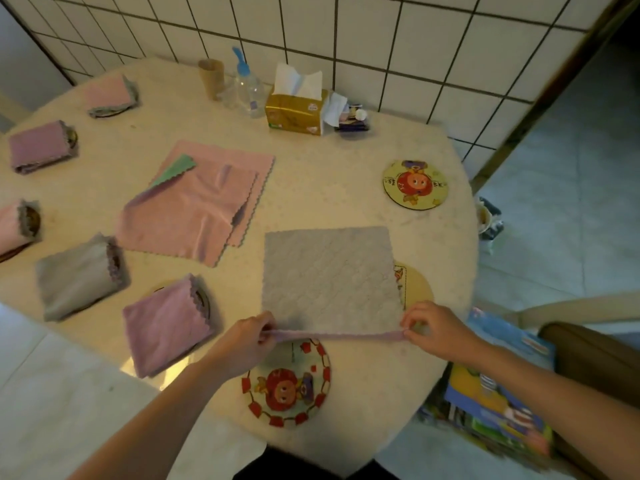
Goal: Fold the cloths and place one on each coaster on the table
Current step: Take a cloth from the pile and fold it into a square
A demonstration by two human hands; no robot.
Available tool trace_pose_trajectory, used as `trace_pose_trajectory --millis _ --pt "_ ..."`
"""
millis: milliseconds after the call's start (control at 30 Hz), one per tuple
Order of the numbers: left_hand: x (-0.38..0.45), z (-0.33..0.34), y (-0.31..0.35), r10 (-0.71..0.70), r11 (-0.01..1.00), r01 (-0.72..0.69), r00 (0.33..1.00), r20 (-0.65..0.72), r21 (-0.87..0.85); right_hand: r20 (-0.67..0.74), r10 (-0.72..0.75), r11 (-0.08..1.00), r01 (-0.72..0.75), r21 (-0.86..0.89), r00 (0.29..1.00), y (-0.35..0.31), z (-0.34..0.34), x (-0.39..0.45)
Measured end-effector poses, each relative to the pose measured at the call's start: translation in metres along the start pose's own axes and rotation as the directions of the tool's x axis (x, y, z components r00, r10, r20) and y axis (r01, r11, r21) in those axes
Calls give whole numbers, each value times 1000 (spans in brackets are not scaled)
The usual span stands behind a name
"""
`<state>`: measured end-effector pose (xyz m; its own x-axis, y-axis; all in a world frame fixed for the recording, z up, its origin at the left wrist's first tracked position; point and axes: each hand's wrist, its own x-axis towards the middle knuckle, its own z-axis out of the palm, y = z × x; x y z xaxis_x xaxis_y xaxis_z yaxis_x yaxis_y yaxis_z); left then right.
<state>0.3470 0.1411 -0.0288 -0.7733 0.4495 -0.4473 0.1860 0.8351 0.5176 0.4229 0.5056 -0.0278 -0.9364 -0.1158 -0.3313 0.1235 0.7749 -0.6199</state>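
Note:
A grey cloth (329, 275) lies flat on the round table (329, 161), its pink near edge lifted. My left hand (247, 341) pinches the near left corner, and my right hand (434, 329) pinches the near right corner. Three coasters show bare faces: one near me (287, 389), one partly under the cloth's right side (417, 285), one further right (415, 183). Several folded cloths rest on coasters at the left, such as a pink one (166, 323) and a grey one (78, 275). A pile of unfolded pink cloths (201, 202) lies mid-table.
By the tiled wall stand a tissue box (298, 110), a clear bottle (247, 88) and a cardboard tube (211, 77). Colourful boxes (498, 393) sit on a chair at the right. The table's rim curves close to my body.

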Motion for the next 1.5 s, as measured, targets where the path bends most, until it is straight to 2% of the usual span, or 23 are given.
trace_pose_trajectory --millis 100,200,267,333,400,467,567,700,833,1033,1167,1233,1267,1300,1333,1367,1400,1433,1500 --pt "15 -11 -2 -65 994 66 998 14 -89 -29 84 990 -80 119 996 -4 -5 3" --pt "36 -29 -3 -135 962 103 984 -114 -253 -130 184 949 -142 283 974 -11 -18 21" --pt "56 -41 -4 -218 868 97 956 -198 -486 -198 254 902 -159 401 947 -16 -28 43" --pt "76 -52 -3 -311 724 84 926 -216 -684 -250 305 858 -151 491 919 -20 -36 65" --pt "98 -58 -7 -375 585 90 911 -170 -806 -278 362 820 -162 550 890 -22 -41 93" --pt "116 -58 -9 -400 530 104 906 -140 -842 -291 419 789 -187 585 860 -21 -42 116" --pt "146 -54 -14 -450 568 123 874 -183 -814 -287 487 766 -246 594 825 -13 -41 150" --pt "171 -50 -26 -465 693 167 846 -259 -701 -287 507 789 -304 533 813 0 -37 173" --pt "182 -50 -33 -522 704 243 814 -254 -668 -276 533 785 -346 514 800 9 -34 182" --pt "190 -54 -25 -526 781 294 786 -326 -551 -356 534 822 -374 428 767 4 -34 188" --pt "182 -56 -18 -538 771 288 771 -340 -568 -347 549 801 -362 476 760 4 -38 188" --pt "162 -57 -7 -490 833 257 754 -437 -491 -466 462 872 -289 395 755 -1 -41 176" --pt "148 -55 -1 -405 899 220 745 -530 -378 -533 341 936 -223 274 774 -6 -42 166" --pt "135 -52 7 -257 965 157 743 -618 -212 -551 170 985 -129 112 817 -11 -41 155" --pt "121 -46 13 -70 997 66 753 -654 -31 -495 -8 998 -22 -53 869 -16 -36 143" --pt "109 -38 20 109 992 -45 784 -611 118 -387 -165 975 91 -203 907 -21 -28 129" --pt "99 -26 27 250 963 -159 821 -513 216 -273 -295 921 196 -337 916 -25 -16 118" --pt "91 -12 31 346 927 -249 854 -389 280 -178 -394 849 283 -446 902 -26 -3 108" --pt "82 14 33 424 857 -327 887 -185 398 -64 -496 746 387 -542 866 -26 17 95"
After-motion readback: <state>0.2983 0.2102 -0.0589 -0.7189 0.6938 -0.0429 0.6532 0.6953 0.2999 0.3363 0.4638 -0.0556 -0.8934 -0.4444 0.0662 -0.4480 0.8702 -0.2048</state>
